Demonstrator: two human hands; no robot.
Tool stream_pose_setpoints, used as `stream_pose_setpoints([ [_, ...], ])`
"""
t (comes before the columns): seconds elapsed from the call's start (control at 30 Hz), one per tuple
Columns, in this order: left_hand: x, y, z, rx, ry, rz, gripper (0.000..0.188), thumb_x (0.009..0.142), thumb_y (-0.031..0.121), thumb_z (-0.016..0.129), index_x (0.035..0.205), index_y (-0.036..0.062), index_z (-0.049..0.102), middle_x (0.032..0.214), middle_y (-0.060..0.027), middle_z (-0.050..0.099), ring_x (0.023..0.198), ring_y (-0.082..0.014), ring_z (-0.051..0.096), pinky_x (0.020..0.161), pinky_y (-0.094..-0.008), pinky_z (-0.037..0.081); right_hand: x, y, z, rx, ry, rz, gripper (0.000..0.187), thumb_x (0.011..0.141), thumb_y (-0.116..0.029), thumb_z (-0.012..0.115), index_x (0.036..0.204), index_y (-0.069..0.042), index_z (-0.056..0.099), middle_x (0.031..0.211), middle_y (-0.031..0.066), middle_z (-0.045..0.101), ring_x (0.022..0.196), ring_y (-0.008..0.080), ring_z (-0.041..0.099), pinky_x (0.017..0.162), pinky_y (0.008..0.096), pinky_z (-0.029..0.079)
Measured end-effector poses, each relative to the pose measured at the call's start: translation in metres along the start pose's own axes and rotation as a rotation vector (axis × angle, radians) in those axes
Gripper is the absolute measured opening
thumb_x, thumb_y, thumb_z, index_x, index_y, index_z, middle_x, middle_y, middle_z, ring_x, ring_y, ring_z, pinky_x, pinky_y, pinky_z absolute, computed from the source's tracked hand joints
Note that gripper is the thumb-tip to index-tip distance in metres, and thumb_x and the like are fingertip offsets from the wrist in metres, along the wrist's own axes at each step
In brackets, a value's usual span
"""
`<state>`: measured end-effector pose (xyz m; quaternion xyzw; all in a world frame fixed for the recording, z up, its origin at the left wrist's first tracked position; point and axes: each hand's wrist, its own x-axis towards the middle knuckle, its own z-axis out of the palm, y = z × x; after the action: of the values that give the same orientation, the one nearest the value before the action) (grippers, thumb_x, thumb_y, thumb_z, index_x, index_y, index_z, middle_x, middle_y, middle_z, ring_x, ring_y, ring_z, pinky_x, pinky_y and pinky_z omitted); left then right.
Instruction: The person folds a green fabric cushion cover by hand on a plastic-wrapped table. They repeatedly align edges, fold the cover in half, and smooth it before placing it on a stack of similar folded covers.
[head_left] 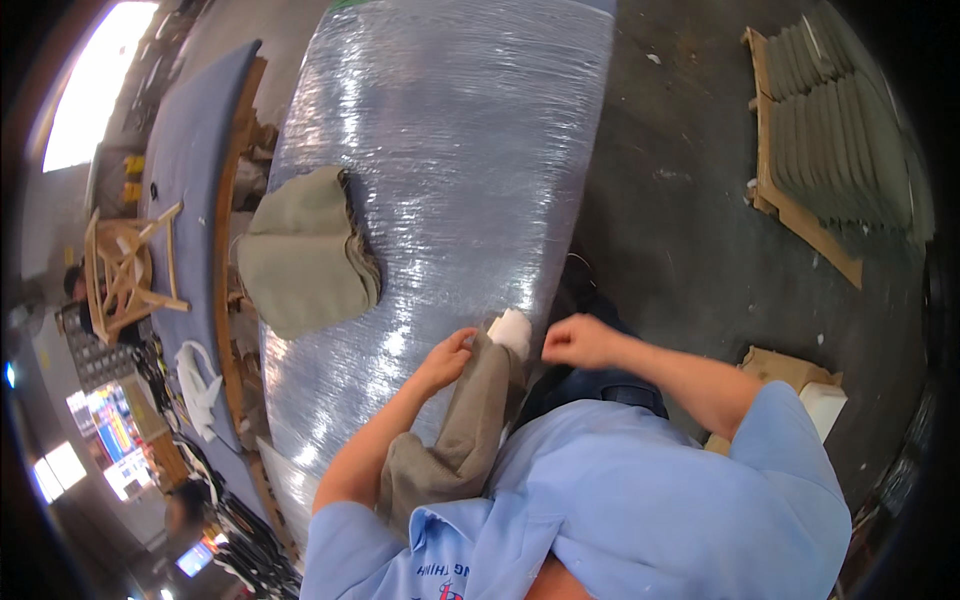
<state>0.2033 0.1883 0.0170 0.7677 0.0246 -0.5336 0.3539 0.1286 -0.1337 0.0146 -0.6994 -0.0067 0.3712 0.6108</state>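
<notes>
A grey-brown fabric cover [465, 410] lies along the table's near edge and droops against my left arm. White padding [513, 331] sticks out of its far end. My left hand [447, 360] is closed on the cover's edge beside that padding, thumb and fingers pinched on the cloth. Just right of the white end, my right hand [580, 342] hangs apart from it with curled fingers; whatever they may hold is hidden. A folded stack of similar fabric pieces [305, 255] rests farther left on the plastic-wrapped table [450, 130].
A second blue-topped table [190, 150] runs along the left, with a wooden chair frame [130, 270] on it. At the far right, grey-green panels [835, 140] stand on a wooden pallet [815, 235]. Cardboard [775, 370] sits on the floor by my right elbow.
</notes>
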Motion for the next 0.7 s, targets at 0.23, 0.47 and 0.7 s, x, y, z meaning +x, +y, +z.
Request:
stream_pose_setpoints([
  [0.23, 0.023, -0.011, 0.018, 0.05, 0.362, 0.082, 0.036, 0.087, 0.005, 0.054, 0.119, 0.0019, 0.069, 0.097, -0.0152, 0.076, 0.083, -0.0201, 0.071, 0.075, -0.0351, 0.055, -0.008, -0.025, 0.071, -0.429, -0.02, 0.073, 0.052, 0.084, -0.048, 0.08, 0.107, -0.004, 0.066, 0.099, 0.0185, 0.074, 0.097, 0.0391, 0.072, 0.084, 0.0501, 0.057],
  [0.47, 0.004, 0.007, 0.028, -0.276, 0.405, 0.262, 0.017, 0.089, 0.0, 0.053, 0.099, 0.0006, 0.067, 0.078, -0.0016, 0.064, 0.068, -0.0077, 0.055, 0.061, -0.0279, 0.047, -0.007, 0.004, 0.11, -0.228, 0.532, -0.075, 0.022, 0.095, -0.025, 0.068, 0.097, -0.004, 0.062, 0.098, 0.0183, 0.072, 0.091, 0.0419, 0.07, 0.077, 0.0522, 0.056],
  [0.7, -0.015, 0.018, 0.056, -0.216, 0.515, 0.401, 0.014, 0.09, 0.004, 0.056, 0.095, 0.002, 0.069, 0.074, -0.0014, 0.064, 0.065, -0.0086, 0.055, 0.06, -0.0282, 0.046, -0.019, 0.011, 0.144, 0.569, 0.861, -0.043, 0.017, 0.104, -0.021, 0.06, 0.096, -0.006, 0.062, 0.081, 0.0056, 0.06, 0.07, 0.0179, 0.06, 0.063, 0.0385, 0.048],
])
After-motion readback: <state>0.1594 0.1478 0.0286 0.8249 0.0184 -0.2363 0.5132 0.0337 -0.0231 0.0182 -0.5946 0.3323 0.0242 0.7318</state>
